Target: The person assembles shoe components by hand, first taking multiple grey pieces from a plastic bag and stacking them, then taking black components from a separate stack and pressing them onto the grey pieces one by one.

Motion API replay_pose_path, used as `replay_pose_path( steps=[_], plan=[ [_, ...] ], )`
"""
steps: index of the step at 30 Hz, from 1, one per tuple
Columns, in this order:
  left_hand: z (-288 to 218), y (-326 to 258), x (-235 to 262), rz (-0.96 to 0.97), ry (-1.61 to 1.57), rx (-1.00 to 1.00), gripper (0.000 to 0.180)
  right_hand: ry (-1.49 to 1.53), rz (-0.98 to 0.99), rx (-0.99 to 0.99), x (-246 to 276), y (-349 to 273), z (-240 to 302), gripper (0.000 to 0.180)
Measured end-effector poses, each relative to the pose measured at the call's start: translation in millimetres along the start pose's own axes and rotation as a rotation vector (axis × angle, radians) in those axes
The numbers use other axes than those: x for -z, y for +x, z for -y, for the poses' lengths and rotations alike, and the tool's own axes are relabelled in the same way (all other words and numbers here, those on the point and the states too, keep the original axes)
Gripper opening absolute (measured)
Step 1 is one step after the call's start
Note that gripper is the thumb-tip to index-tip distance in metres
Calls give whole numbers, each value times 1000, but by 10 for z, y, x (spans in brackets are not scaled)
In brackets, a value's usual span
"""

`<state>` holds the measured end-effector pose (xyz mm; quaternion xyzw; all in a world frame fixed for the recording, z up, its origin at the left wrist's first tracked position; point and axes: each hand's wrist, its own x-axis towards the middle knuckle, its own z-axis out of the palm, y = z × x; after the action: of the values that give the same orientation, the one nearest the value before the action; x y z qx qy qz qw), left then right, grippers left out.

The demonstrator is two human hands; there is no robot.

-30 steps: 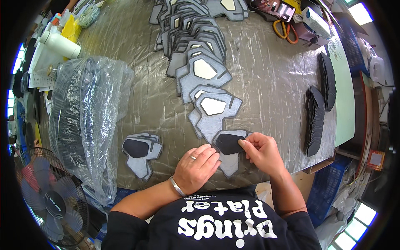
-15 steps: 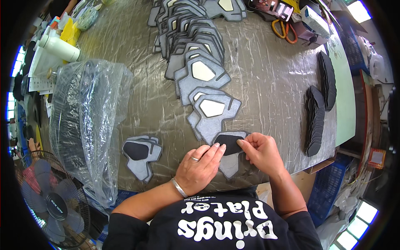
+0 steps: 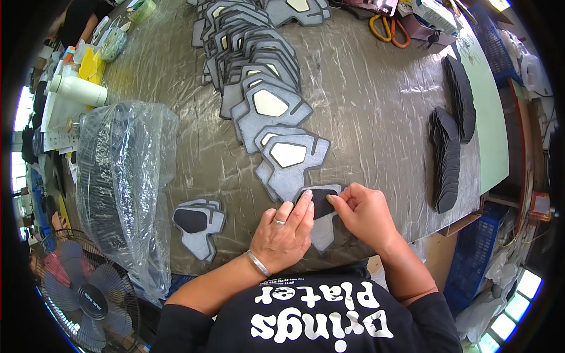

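Observation:
A grey, dark-edged cut-out piece (image 3: pixel 323 235) lies at the near edge of the table, with a flat black patch (image 3: pixel 321 203) on its upper part. My left hand (image 3: pixel 281 236) rests on the patch's left side, fingers stretched and fingertips touching its upper left. Thumb and fingers of my right hand (image 3: pixel 366 213) pinch the patch's right edge. To the left sit a few similar grey pieces (image 3: pixel 198 242), the top one bearing a black patch (image 3: pixel 191 220). Just beyond my hands, overlapping grey pieces (image 3: pixel 289 176) show white patches (image 3: pixel 288 155).
A long row of overlapping grey pieces (image 3: pixel 259 53) runs to the far side. Two rows of black patches, a nearer one (image 3: pixel 447 170) and a farther one (image 3: pixel 461 100), lie at right. Clear plastic wrap (image 3: pixel 126 188), a white bottle (image 3: pixel 79 89) and a fan (image 3: pixel 91 300) are left; scissors (image 3: pixel 388 30) lie far right.
The whole view has shifted a little. My left fingers have slid up toward the black patch's upper edge, and my right hand still pinches its right side.

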<state>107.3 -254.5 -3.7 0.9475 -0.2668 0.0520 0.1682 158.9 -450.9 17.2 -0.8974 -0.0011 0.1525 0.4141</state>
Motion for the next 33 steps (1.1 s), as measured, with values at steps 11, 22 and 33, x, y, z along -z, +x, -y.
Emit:
replay_pose_path(
  steps=[11, 22, 33],
  plan=[
    [-14, -71, -58, -41, 31, 27, 55, -453, 25, 595, -216, -232, -45, 53],
    [-67, -99, 20, -33, 96, 74, 54, -660, 110, 609, 17, -368, -250, 59],
    [-25, -227, 113, -14, 14, 5, 43, -648, 52, 632, 7, -449, -172, 45]
  ],
)
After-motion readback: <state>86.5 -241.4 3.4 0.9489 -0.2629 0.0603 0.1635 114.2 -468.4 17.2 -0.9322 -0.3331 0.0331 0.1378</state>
